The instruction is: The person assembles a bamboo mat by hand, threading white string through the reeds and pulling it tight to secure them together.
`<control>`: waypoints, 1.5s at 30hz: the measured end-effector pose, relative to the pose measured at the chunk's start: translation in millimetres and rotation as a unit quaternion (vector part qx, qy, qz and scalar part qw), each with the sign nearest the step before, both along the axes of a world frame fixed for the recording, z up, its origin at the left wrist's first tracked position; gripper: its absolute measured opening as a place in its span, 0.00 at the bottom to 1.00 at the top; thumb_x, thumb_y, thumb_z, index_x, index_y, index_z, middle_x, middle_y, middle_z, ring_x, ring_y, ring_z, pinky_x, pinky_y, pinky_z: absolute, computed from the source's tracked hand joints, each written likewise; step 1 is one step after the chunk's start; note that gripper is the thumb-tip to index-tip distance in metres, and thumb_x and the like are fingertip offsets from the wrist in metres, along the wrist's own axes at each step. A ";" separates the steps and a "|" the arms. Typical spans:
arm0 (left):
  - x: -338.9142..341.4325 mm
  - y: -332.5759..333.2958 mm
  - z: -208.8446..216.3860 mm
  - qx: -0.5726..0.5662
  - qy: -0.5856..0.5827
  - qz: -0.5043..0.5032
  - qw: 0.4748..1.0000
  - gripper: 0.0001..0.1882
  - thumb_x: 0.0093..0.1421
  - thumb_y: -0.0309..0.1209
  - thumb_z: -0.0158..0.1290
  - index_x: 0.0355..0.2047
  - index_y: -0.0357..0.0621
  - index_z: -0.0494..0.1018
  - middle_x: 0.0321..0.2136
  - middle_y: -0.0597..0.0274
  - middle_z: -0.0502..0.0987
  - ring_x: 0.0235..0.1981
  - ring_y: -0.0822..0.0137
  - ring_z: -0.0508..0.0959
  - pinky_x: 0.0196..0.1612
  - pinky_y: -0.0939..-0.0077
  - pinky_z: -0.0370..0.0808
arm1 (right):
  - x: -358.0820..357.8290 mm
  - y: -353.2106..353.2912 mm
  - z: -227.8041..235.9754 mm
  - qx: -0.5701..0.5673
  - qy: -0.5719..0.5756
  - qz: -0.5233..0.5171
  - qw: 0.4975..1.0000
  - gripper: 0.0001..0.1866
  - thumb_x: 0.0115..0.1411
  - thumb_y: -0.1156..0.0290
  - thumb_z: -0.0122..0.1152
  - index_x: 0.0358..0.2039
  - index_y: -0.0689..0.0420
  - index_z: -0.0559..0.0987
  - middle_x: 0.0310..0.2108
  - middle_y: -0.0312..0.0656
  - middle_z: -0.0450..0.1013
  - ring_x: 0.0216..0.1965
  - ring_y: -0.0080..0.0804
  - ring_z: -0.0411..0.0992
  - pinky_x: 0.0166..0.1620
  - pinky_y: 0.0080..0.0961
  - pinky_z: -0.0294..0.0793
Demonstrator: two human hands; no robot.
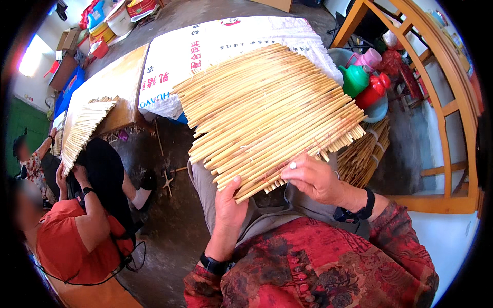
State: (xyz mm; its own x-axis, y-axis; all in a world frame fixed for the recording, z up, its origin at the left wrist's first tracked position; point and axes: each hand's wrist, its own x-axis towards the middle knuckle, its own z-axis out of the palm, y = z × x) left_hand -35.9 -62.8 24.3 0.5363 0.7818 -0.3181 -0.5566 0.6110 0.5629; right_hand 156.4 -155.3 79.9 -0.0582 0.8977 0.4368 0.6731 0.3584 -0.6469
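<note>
A mat of straw-coloured reed stalks [272, 113], laid side by side and bound with thin thread, slopes from my lap up onto the table. My left hand [229, 208] is closed on the mat's near left corner, thumb on top and the other fingers underneath. Over the near edge, my right hand [316, 179] makes a pinch, its fingertips right beside a reddish thread [275, 177] that crosses the stalks. Whatever lies between those fingertips is too small to make out. Stalk ends stick out unevenly along the mat's right side.
A white printed woven sack [215, 38] covers the table under the mat. Bundled stalks [367, 159], a green jug [354, 79] and a wooden frame [446, 154] stand at right. At left, a person in orange [84, 238] holds a smaller reed mat [84, 131]; another person sits beyond.
</note>
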 end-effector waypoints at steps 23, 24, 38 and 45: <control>-65.4 -4.1 25.6 0.361 0.450 -0.164 0.800 0.21 0.54 0.37 0.53 0.43 0.33 0.69 0.40 0.49 0.73 0.37 0.58 0.75 0.42 0.66 0.71 | 2.0 -28.6 -74.4 -0.343 0.229 0.014 0.911 0.16 0.58 0.67 0.54 0.45 0.60 0.72 0.43 0.45 0.71 0.43 0.32 0.70 0.43 0.26 0.70; -70.4 -8.2 38.8 0.473 0.636 -0.128 0.596 0.22 0.51 0.36 0.56 0.43 0.35 0.70 0.41 0.48 0.72 0.39 0.57 0.75 0.44 0.64 0.70 | 0.5 -27.4 -73.2 -0.342 0.232 0.016 0.911 0.16 0.58 0.67 0.54 0.45 0.60 0.72 0.43 0.45 0.71 0.43 0.32 0.70 0.43 0.26 0.70; -2.9 0.7 27.8 0.806 0.528 0.079 0.256 0.27 0.43 0.29 0.57 0.44 0.33 0.65 0.39 0.48 0.69 0.44 0.53 0.70 0.49 0.58 0.64 | -14.3 -1.9 -62.6 -0.234 0.543 -0.019 0.806 0.23 0.61 0.55 0.49 0.40 0.65 0.74 0.33 0.43 0.74 0.35 0.28 0.73 0.40 0.24 0.72; 22.8 32.2 89.2 0.771 0.594 0.127 0.192 0.05 0.50 0.25 0.47 0.28 0.36 0.66 0.26 0.54 0.70 0.29 0.58 0.74 0.34 0.68 0.71 | -11.7 34.5 3.1 -0.114 0.422 -0.026 0.899 0.20 0.63 0.61 0.47 0.40 0.69 0.74 0.32 0.39 0.73 0.36 0.18 0.66 0.41 0.18 0.67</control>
State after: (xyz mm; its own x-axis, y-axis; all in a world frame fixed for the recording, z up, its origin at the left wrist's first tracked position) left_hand -13.1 -30.6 113.5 0.6833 0.3903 0.6171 0.6224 -0.7533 -0.2127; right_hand 144.7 -120.8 83.1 0.2526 0.9612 0.1109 -0.0793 0.1348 -0.9877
